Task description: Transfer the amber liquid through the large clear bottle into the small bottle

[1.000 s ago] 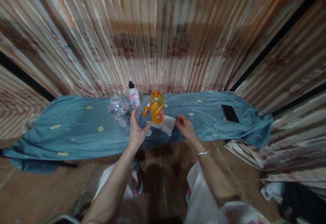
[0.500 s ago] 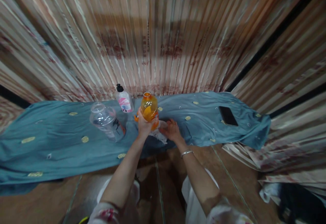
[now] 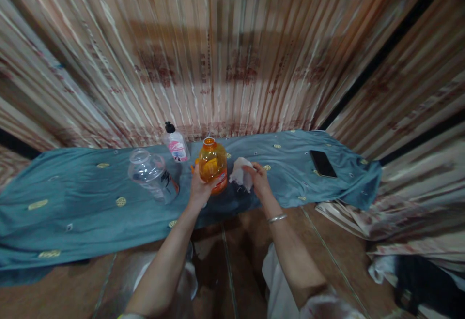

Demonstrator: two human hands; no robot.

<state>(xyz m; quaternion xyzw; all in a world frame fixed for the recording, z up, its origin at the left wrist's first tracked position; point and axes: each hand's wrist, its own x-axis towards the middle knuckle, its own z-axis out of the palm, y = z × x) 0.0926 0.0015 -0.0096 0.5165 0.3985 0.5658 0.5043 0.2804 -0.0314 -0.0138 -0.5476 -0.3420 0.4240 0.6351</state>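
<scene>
My left hand (image 3: 201, 186) is wrapped round the lower left side of an orange see-through bottle (image 3: 212, 157). The bottle is uncapped, and its open mouth points up. Between the thumb and fingers of my right hand (image 3: 259, 178) hangs a crumpled white cloth (image 3: 241, 171), held just right of the bottle and apart from it. A large clear plastic bottle (image 3: 148, 174), also uncapped, leans a little on the cloth-covered surface to the left. Behind it and nearer the orange bottle stands a pump bottle (image 3: 177, 144) with a black top and a pink label.
A teal cloth (image 3: 90, 188) with yellow pineapple prints covers the long surface. A black phone (image 3: 323, 163) lies at its right. Patterned curtains (image 3: 225, 57) hang close behind and at both sides. A dark bag-like item (image 3: 428, 285) is on the floor at the lower right.
My right hand has lifted the white cloth off the surface and drawn it right, away from the bottle. My left hand keeps its hold; the orange bottle sits slightly lower and more upright.
</scene>
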